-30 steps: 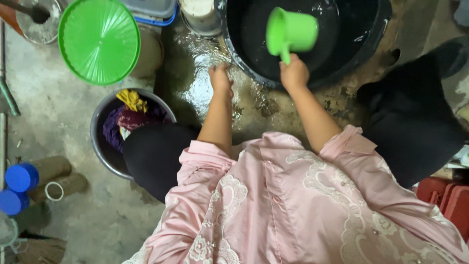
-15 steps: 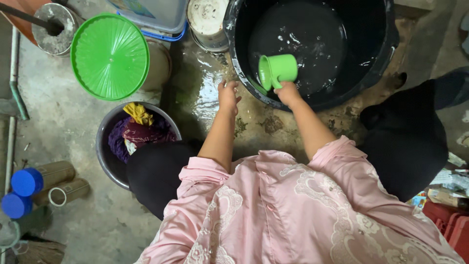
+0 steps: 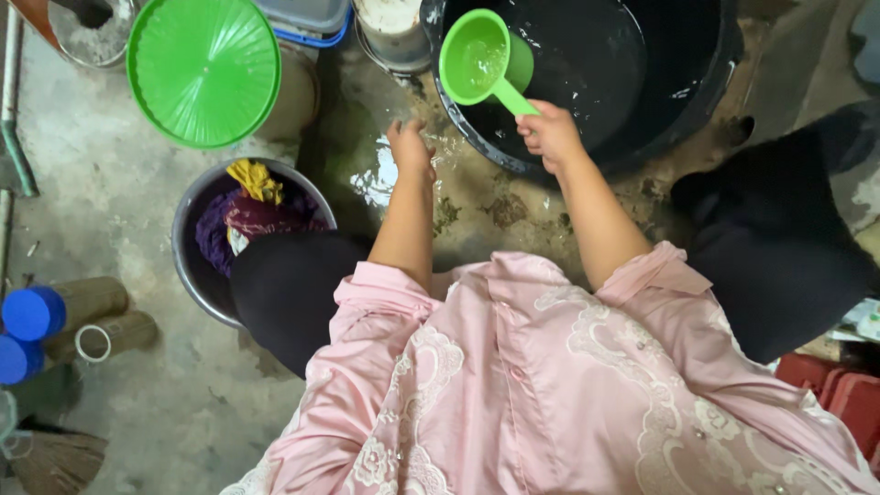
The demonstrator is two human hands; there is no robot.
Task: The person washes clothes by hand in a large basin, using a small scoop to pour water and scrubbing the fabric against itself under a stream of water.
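Note:
My right hand grips the handle of a green plastic scoop, held upright with water in it, above the left rim of a big black tub. My left hand hangs over the wet concrete floor just left of the tub, fingers curled together, holding nothing that I can see. I am squatting in a pink lace top and black trousers.
A metal basin with purple, maroon and yellow cloth stands by my left knee. A round green lid covers a container at the top left. Two blue-capped bottles lie at the left edge. A white bucket stands behind the wet patch.
The right hand has lifted the scoop out of the tub, now upright and filled with water, and brought it left over the rim. The left hand stayed over the wet floor.

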